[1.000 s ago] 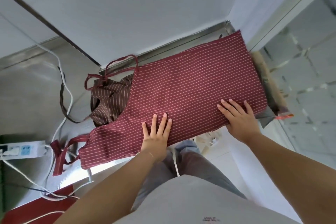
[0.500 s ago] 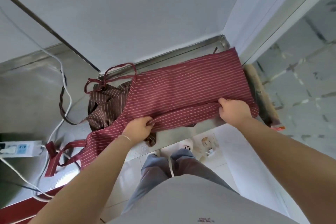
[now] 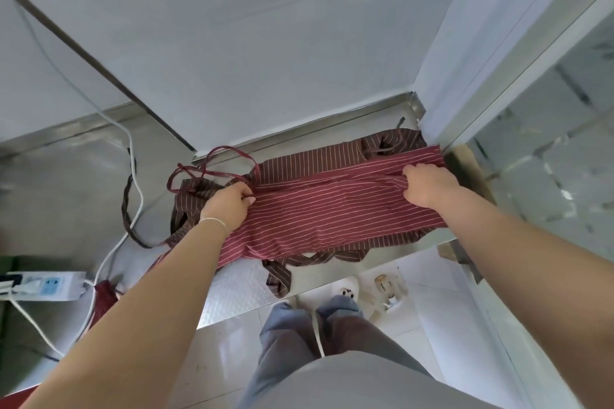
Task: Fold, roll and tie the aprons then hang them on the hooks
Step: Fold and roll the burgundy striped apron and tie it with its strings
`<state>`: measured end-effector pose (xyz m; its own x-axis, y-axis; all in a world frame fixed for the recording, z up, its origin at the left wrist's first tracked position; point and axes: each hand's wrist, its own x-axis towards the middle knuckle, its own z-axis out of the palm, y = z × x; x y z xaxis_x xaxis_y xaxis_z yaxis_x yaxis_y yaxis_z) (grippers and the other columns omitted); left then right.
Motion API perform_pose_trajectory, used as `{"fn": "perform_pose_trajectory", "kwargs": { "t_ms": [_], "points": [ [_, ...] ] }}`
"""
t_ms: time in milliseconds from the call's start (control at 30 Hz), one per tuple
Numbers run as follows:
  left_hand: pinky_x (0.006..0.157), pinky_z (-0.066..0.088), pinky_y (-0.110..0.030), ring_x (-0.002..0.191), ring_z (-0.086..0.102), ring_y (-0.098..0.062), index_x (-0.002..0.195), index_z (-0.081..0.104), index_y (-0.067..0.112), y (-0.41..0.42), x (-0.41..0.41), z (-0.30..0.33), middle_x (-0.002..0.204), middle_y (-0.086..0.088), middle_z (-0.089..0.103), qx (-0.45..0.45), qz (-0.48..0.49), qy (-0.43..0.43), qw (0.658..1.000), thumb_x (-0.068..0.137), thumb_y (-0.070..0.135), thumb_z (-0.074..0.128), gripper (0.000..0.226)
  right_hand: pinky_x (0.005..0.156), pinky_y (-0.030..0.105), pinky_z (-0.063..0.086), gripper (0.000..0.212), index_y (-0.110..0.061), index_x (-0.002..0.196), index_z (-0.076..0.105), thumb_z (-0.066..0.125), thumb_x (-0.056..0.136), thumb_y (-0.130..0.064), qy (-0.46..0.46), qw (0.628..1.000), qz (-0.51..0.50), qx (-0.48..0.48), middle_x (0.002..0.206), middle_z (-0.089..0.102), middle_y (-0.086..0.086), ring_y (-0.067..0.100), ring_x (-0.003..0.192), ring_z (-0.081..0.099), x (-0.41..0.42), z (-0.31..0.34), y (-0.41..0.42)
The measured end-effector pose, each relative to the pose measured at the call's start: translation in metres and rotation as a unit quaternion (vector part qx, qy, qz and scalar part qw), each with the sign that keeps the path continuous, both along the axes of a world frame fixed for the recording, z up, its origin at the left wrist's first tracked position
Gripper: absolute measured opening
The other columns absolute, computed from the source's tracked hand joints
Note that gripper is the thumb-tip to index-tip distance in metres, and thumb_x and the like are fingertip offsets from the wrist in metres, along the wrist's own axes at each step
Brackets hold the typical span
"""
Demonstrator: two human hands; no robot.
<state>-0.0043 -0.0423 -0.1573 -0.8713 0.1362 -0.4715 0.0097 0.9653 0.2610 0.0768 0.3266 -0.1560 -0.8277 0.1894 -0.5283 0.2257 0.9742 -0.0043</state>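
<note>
The red apron [image 3: 332, 209] lies on the desk [image 3: 232, 282], over a brown apron [image 3: 312, 156]. I judge it light, soft and limp: it will sag unless held at two points, so I would take it along the folded far edge, near each end. My left hand [image 3: 229, 206] pinches that edge by the neck loop [image 3: 206, 166]; my right hand [image 3: 428, 184] bunches the cloth at the other end. Count: two aprons, two hands, one power strip [image 3: 46, 285].

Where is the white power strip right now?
The white power strip lies at the far left of the head view on the steel counter, left of the person's left hand.
</note>
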Motion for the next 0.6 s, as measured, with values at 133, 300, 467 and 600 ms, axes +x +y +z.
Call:
{"fn": "perform_pose_trajectory", "kwargs": {
  "t_ms": [133, 300, 467, 600],
  "points": [
    [0.074, 0.052, -0.036, 0.083, 0.061, -0.025, 0.109, 0.060, 0.021, 0.008, -0.003, -0.002, 0.097, -0.005, 0.068, -0.013, 0.027, 0.042, 0.999, 0.098, 0.033, 0.050, 0.019, 0.074, 0.035, 0.051, 0.025, -0.018, 0.115, 0.056, 0.043, 0.099, -0.031, 0.026, 0.997, -0.068, -0.028, 0.098, 0.062, 0.002, 0.021, 0.084, 0.059, -0.005, -0.007, 0.014],
    [0.070, 0.051, -0.036, 0.076, 0.061, -0.026, 0.106, 0.061, 0.020, 0.015, -0.013, 0.001, 0.086, -0.005, 0.067, -0.059, -0.003, 0.116, 0.991, 0.099, 0.034, 0.047, 0.022, 0.077, 0.035, 0.047, 0.034, -0.017, 0.124, 0.057, 0.043, 0.100, -0.037, 0.048, 0.990, -0.122, -0.053, 0.113, 0.065, 0.007, 0.028, 0.099, 0.062, -0.012, -0.014, 0.024],
    [0.099, 0.041, -0.048, 0.116, 0.050, -0.031, 0.124, 0.057, 0.017, 0.033, -0.002, -0.009, 0.123, -0.009, 0.058, -0.085, -0.053, 0.218, 0.971, 0.097, 0.027, 0.050, 0.030, 0.078, 0.033, 0.047, 0.037, -0.016, 0.123, 0.058, 0.050, 0.097, -0.040, 0.061, 0.979, -0.175, -0.087, 0.112, 0.065, 0.006, 0.027, 0.099, 0.062, -0.015, -0.019, 0.030],
    [0.118, 0.012, -0.053, 0.147, 0.012, -0.030, 0.151, 0.018, 0.029, 0.082, 0.040, -0.020, 0.160, -0.004, 0.012, -0.033, -0.243, 0.192, 0.950, 0.099, 0.049, 0.033, 0.057, 0.081, 0.034, 0.049, 0.034, -0.017, 0.117, 0.062, 0.052, 0.096, -0.041, 0.055, 0.969, -0.201, -0.133, 0.108, 0.067, 0.005, 0.025, 0.095, 0.062, -0.017, -0.021, 0.035]
  ]
}}
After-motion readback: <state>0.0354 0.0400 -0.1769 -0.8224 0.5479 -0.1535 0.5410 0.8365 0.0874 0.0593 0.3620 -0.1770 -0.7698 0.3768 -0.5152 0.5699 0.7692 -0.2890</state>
